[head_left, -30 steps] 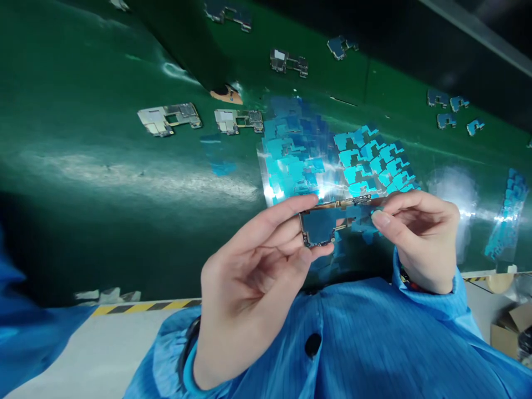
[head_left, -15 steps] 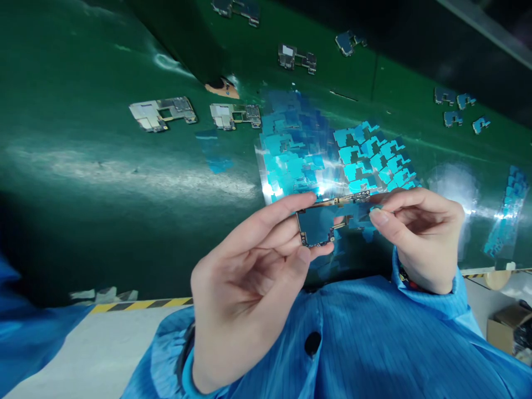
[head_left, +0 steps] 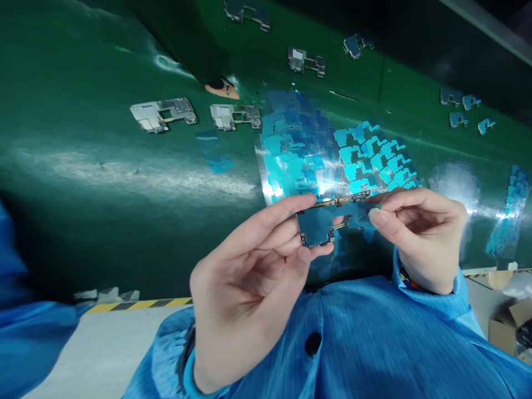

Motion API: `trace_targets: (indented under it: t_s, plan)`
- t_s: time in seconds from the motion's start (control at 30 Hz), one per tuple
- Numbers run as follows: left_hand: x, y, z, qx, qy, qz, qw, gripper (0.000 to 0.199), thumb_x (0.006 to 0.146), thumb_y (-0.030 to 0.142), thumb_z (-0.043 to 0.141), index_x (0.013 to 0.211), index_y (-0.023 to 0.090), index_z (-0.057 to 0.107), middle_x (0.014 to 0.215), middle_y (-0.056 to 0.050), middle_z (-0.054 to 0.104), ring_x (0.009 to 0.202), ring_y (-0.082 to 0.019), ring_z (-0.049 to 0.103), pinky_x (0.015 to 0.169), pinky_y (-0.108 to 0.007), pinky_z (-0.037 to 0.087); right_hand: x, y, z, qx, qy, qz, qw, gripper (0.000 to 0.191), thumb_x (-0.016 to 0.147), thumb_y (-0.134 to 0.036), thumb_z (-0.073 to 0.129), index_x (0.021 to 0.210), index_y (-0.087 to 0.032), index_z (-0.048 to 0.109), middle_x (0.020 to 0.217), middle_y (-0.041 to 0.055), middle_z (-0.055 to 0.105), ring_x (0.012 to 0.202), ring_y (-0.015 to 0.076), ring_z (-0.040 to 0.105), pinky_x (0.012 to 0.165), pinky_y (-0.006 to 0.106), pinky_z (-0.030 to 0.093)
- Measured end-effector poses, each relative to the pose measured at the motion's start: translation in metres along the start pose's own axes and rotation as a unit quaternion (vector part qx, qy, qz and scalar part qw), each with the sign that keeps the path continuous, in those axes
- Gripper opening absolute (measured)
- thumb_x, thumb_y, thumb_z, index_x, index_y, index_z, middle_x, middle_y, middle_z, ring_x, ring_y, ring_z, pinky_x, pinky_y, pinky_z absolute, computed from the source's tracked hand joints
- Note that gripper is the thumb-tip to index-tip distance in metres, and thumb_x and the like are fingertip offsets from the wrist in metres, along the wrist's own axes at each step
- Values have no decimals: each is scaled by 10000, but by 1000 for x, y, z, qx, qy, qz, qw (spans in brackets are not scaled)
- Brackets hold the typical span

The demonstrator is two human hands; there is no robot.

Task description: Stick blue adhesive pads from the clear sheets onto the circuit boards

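Observation:
My left hand (head_left: 253, 288) grips a small circuit board (head_left: 302, 238) by its edges, thumb below and fingers above and behind. A dark blue adhesive film (head_left: 318, 224) covers much of the board's face. At the board's right end, my right hand (head_left: 419, 233) pinches the film's edge between thumb and forefinger. Just beyond the hands lie a sheet of overlapping blue film pieces (head_left: 286, 144) and another sheet of cut film pieces in rows (head_left: 353, 152). Part of the board's right side is hidden under the film.
Two circuit boards (head_left: 164, 113) lie on the green surface (head_left: 103, 166) at the left. Farther boards (head_left: 306, 61) sit along the back, with several smaller ones (head_left: 457, 119) at the right. Another film strip (head_left: 509, 210) lies far right. A blue sleeve (head_left: 25, 332) shows at the left edge.
The boards along the back have shifted slightly to the right. The blue sleeve at the left edge has moved a little. Both my hands stay nearly still on the board and film.

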State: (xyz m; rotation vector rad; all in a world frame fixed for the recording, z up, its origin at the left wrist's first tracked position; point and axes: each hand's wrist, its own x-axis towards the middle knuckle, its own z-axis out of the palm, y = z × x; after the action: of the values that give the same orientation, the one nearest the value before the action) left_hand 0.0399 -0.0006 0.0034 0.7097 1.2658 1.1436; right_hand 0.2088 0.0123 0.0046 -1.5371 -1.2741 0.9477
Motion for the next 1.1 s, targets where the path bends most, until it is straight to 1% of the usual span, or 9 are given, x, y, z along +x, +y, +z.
trace_targets:
  t_s: [0.3, 0.33, 0.47, 0.63, 0.77, 0.83, 0.9, 1.0, 1.1]
  plan:
    - [1, -1, -4, 7, -17, 3, 1000, 389, 741, 92, 736, 1080, 282, 753, 889, 33, 789, 770, -154, 748, 766, -261, 657, 2, 1, -1, 21, -10, -9, 1000, 148, 730, -127, 797, 768, -261, 748, 696, -54, 737, 604, 106, 686, 578, 217, 620]
    - [1, 0, -3, 14, -14, 7, 1000, 383, 741, 92, 737, 1074, 280, 754, 874, 37, 783, 763, -150, 745, 758, -262, 659, 2, 1, -1, 24, -14, -10, 1000, 155, 728, -121, 798, 770, -262, 749, 696, -55, 737, 604, 104, 685, 575, 214, 618]
    - [2, 0, 0, 28, -2, 18, 999, 346, 759, 97, 739, 1062, 262, 753, 695, 59, 725, 649, -122, 720, 709, -252, 666, 2, 1, -1, 28, -19, -19, 999, 161, 730, -114, 798, 778, -260, 750, 699, -55, 735, 604, 97, 679, 571, 209, 606]
    - [3, -3, 1, 33, 3, 28, 999, 326, 750, 93, 761, 1028, 263, 757, 723, 63, 748, 654, -126, 743, 663, -202, 659, 3, 0, 0, 22, -17, -17, 999, 150, 720, -117, 802, 759, -248, 742, 686, -51, 734, 591, 101, 673, 545, 206, 595]
    - [5, -6, 2, 65, 17, 47, 997, 298, 747, 76, 747, 988, 251, 759, 637, 86, 716, 648, -123, 753, 649, -160, 646, 2, 0, 1, 20, -7, -12, 1000, 156, 706, -92, 796, 743, -232, 738, 676, -44, 734, 587, 100, 676, 535, 191, 597]
    - [6, -7, 3, 63, 23, 47, 997, 257, 755, 77, 741, 956, 237, 749, 607, 91, 705, 668, -133, 762, 642, -155, 644, 2, 1, 2, 26, -7, -11, 1000, 151, 710, -86, 786, 737, -226, 737, 674, -42, 734, 588, 100, 680, 542, 187, 604]
    - [7, -9, 5, 45, 25, 44, 998, 233, 766, 66, 731, 931, 230, 732, 633, 86, 729, 700, -145, 770, 638, -158, 645, 1, 1, 3, 34, -11, -11, 999, 157, 707, -74, 780, 740, -222, 738, 678, -42, 733, 592, 96, 682, 555, 179, 610]
    - [10, -12, 7, 19, 32, 54, 998, 219, 770, 49, 728, 890, 231, 715, 703, 85, 771, 690, -143, 771, 617, -156, 643, 0, 2, 4, 36, -15, -8, 999, 161, 702, -67, 779, 750, -216, 740, 693, -38, 735, 601, 95, 684, 571, 173, 615]
    - [11, -15, 8, 1, 45, 72, 996, 204, 761, 50, 741, 852, 228, 700, 695, 91, 772, 670, -152, 771, 580, -161, 642, 0, 2, 5, 26, -17, -12, 999, 144, 706, -81, 783, 751, -210, 737, 707, -26, 739, 602, 101, 684, 572, 182, 621]
